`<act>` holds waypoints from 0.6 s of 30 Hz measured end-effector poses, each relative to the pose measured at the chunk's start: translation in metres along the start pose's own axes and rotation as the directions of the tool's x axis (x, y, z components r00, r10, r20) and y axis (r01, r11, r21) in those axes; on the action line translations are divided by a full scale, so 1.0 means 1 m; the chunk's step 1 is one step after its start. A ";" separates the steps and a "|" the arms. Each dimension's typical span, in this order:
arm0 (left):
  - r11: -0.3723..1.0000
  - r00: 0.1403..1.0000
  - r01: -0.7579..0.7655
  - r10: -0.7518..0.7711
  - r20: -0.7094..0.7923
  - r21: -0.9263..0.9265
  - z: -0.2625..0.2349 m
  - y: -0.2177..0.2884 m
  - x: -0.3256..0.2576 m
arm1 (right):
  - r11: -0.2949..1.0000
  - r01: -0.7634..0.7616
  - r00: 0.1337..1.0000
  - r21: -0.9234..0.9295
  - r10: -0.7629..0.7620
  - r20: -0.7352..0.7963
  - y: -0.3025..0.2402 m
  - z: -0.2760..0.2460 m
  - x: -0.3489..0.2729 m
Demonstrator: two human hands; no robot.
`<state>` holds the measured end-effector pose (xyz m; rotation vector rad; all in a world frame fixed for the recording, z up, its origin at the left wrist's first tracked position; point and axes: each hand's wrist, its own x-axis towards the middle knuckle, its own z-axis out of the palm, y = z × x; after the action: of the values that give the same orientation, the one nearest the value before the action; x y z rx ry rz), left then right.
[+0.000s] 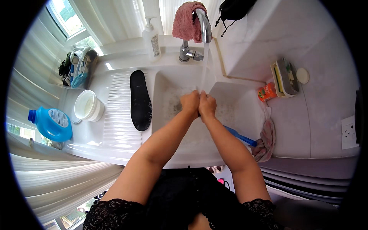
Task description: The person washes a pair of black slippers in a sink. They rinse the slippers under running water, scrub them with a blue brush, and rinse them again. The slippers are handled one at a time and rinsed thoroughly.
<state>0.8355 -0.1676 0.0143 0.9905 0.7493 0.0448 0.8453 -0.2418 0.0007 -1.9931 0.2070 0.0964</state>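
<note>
My left hand [190, 102] and my right hand [207, 104] are pressed together, fingers closed, over the white sink basin [165, 74]. A stream of water [205, 69] runs from the chrome tap [206, 28] down to them. A little darkness shows between the hands, but whatever they hold is hidden. Cloudy, foamy water lies around them in the basin. To the left, a black insole [140, 101] lies lengthwise on the ridged white washboard [118, 115]. Under my right forearm, a blue handle [241, 137] slants across the basin's right side.
A pink cloth [188, 21] drapes the tap, beside a white pump bottle [151, 40]. Leftward stand a clear box [90, 65], a white tub [94, 109] and a blue jug [55, 124]. Rightward are an orange container [267, 92], a wall holder [284, 78] and a crumpled cloth [266, 142].
</note>
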 end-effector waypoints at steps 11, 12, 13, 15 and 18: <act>0.967 0.960 0.244 -0.232 0.155 -0.068 -0.051 0.042 0.009 | 0.966 -0.209 0.900 0.154 0.128 0.417 -0.064 -0.051 0.003; 0.978 0.974 0.204 -0.207 0.090 0.037 -0.048 0.061 -0.007 | 0.962 -0.208 0.874 0.179 0.101 0.476 -0.064 -0.056 0.009; 0.975 0.984 0.170 -0.175 0.024 0.142 -0.043 0.082 -0.024 | 0.957 -0.210 0.842 0.201 0.072 0.535 -0.065 -0.057 0.013; 0.779 0.940 -0.174 0.313 -0.133 0.603 -0.065 0.093 0.005 | 0.954 -0.176 0.855 0.245 0.025 0.518 -0.082 -0.054 0.011; 0.023 0.337 -0.153 0.941 0.031 0.988 -0.136 0.113 0.065 | 0.979 -0.102 0.875 0.178 0.003 0.484 -0.098 -0.057 0.011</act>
<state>0.8366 0.0206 0.0214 2.5603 0.9328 1.0417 0.8730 -0.2551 0.1109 -1.7020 -0.0525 0.5810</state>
